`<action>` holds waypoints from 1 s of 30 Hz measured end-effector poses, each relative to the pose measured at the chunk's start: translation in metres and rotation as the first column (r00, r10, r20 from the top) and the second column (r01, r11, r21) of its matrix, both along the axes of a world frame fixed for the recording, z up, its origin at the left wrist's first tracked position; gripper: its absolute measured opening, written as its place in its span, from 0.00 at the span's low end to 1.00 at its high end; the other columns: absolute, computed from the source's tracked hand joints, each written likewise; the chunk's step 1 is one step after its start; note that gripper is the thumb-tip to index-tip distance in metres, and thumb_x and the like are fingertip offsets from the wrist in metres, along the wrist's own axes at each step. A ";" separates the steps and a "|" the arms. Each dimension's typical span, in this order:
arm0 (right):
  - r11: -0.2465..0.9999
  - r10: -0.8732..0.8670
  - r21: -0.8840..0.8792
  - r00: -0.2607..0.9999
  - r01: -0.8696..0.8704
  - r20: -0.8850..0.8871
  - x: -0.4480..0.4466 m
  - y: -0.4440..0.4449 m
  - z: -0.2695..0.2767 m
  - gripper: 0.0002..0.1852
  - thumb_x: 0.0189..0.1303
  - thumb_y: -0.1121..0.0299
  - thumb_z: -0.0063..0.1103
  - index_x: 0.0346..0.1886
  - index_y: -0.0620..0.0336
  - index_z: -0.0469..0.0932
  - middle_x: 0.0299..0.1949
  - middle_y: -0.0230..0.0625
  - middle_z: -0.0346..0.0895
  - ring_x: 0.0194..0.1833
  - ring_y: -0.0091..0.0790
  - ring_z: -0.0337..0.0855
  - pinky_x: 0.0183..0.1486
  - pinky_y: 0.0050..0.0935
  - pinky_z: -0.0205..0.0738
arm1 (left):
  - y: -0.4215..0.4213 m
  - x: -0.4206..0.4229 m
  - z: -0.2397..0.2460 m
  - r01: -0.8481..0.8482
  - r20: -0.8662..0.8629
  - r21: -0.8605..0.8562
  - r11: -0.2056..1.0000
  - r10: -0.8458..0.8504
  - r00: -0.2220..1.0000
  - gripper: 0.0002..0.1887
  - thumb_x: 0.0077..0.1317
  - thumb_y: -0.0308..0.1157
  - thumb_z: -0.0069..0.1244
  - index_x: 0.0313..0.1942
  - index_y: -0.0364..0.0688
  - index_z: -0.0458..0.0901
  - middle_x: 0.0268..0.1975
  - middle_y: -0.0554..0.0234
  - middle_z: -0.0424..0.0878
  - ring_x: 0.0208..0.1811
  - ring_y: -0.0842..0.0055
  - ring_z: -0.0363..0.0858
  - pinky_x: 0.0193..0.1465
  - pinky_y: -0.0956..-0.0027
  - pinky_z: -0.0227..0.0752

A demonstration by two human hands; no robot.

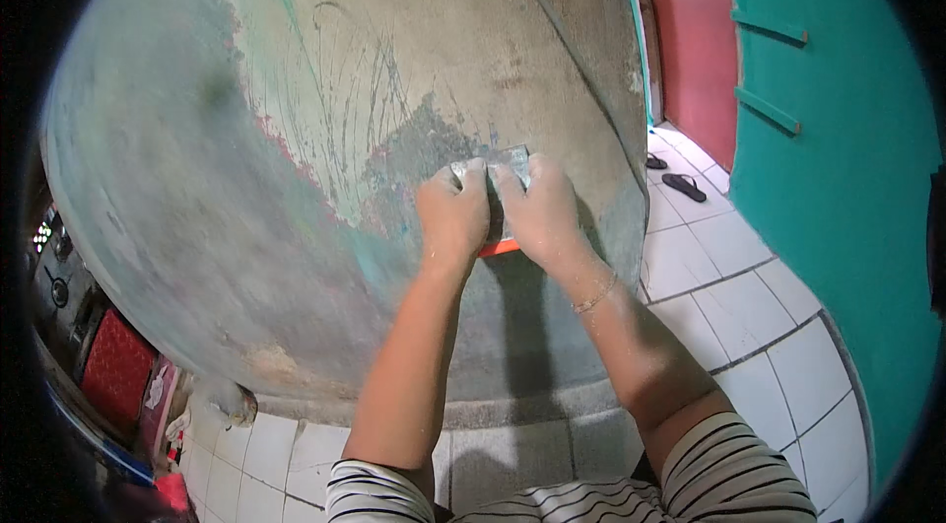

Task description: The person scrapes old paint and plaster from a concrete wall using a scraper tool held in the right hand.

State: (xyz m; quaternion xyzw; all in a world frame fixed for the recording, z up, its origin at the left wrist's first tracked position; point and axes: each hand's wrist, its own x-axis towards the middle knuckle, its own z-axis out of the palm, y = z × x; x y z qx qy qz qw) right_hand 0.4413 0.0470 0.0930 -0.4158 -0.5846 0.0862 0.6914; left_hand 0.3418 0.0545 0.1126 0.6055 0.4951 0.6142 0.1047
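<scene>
Both hands hold one flat metal scraper (517,155) with an orange edge at its lower end, pressed against a wall (295,308). My left hand (454,209) grips its left side, thumb on top. Around its right side are the fingers of my right hand (539,205), dusty and pale, with a thin bracelet on the wrist. Near the scraper the wall surface is partly bare grey, with long scratches and a cream patch (421,13) edged by flaking pink and green paint. My palms and the scraper's far face are hidden.
White floor tiles (739,308) run along the wall's foot and to the right. Black flip-flops (684,187) lie near a pink door (691,27). A teal wall (835,175) with short ledges stands at right. At lower left are a stove (59,290) and a red panel (118,371).
</scene>
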 end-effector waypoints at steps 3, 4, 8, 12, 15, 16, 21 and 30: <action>0.992 0.126 0.026 0.990 -0.125 -0.062 -0.012 -0.001 0.037 0.17 0.59 0.61 0.55 0.30 0.71 0.75 0.25 0.56 0.76 0.30 0.54 0.80 0.34 0.42 0.71 | 0.002 -0.015 0.030 -0.045 -0.042 0.069 0.997 0.048 0.998 0.17 0.62 0.38 0.49 0.28 0.29 0.81 0.24 0.45 0.82 0.25 0.67 0.80 0.33 0.62 0.70; 0.995 0.098 0.037 0.995 -0.097 -0.034 -0.012 0.007 0.049 0.17 0.58 0.61 0.55 0.30 0.71 0.75 0.25 0.56 0.76 0.31 0.54 0.80 0.34 0.43 0.71 | 0.006 -0.015 0.043 0.043 0.080 0.054 0.998 -0.047 0.996 0.18 0.63 0.39 0.48 0.26 0.29 0.80 0.22 0.51 0.80 0.23 0.73 0.76 0.32 0.64 0.69; 0.995 0.090 -0.031 0.996 -0.090 -0.006 -0.014 0.005 0.044 0.17 0.57 0.62 0.56 0.29 0.72 0.75 0.26 0.58 0.77 0.32 0.56 0.80 0.36 0.43 0.71 | 0.002 -0.020 0.038 0.132 0.145 -0.070 0.989 -0.121 0.982 0.18 0.63 0.39 0.49 0.24 0.30 0.78 0.20 0.59 0.77 0.23 0.79 0.69 0.29 0.66 0.67; 0.998 0.041 0.051 0.997 -0.044 0.061 -0.024 0.003 0.032 0.18 0.57 0.62 0.55 0.30 0.74 0.76 0.27 0.61 0.76 0.34 0.60 0.79 0.38 0.47 0.71 | 0.011 -0.029 0.019 0.000 0.134 0.022 1.000 -0.003 0.991 0.18 0.61 0.40 0.50 0.28 0.28 0.80 0.23 0.53 0.80 0.25 0.75 0.75 0.32 0.64 0.69; 0.994 0.100 -0.055 0.982 -0.092 0.162 -0.043 0.004 0.077 0.19 0.57 0.61 0.53 0.30 0.75 0.76 0.28 0.63 0.75 0.35 0.62 0.78 0.39 0.47 0.71 | 0.002 -0.049 0.056 -0.042 0.154 -0.020 0.999 0.045 0.987 0.21 0.60 0.41 0.51 0.31 0.25 0.80 0.26 0.49 0.81 0.26 0.71 0.77 0.34 0.62 0.70; 0.997 0.062 -0.060 0.984 -0.052 0.170 -0.045 0.006 0.084 0.19 0.56 0.61 0.53 0.27 0.75 0.76 0.27 0.64 0.74 0.36 0.62 0.78 0.39 0.48 0.72 | 0.003 -0.052 0.068 -0.019 0.183 -0.055 0.998 0.029 0.983 0.21 0.60 0.41 0.51 0.32 0.24 0.79 0.26 0.47 0.81 0.27 0.71 0.77 0.34 0.62 0.70; 0.987 0.148 -0.098 0.962 -0.128 0.230 -0.049 0.010 0.064 0.19 0.57 0.61 0.52 0.30 0.75 0.75 0.29 0.64 0.75 0.37 0.61 0.78 0.41 0.48 0.72 | 0.007 -0.068 0.041 -0.092 0.070 -0.088 0.992 0.099 0.993 0.22 0.60 0.43 0.51 0.34 0.25 0.80 0.29 0.46 0.82 0.30 0.70 0.78 0.38 0.63 0.71; 0.984 0.176 -0.080 0.880 -0.156 0.441 -0.094 -0.012 0.080 0.16 0.57 0.64 0.50 0.33 0.73 0.77 0.33 0.65 0.75 0.42 0.63 0.76 0.43 0.49 0.70 | 0.001 -0.117 0.047 0.141 0.440 -0.150 0.979 -0.061 0.896 0.17 0.63 0.36 0.50 0.37 0.27 0.81 0.28 0.57 0.81 0.29 0.73 0.76 0.37 0.67 0.70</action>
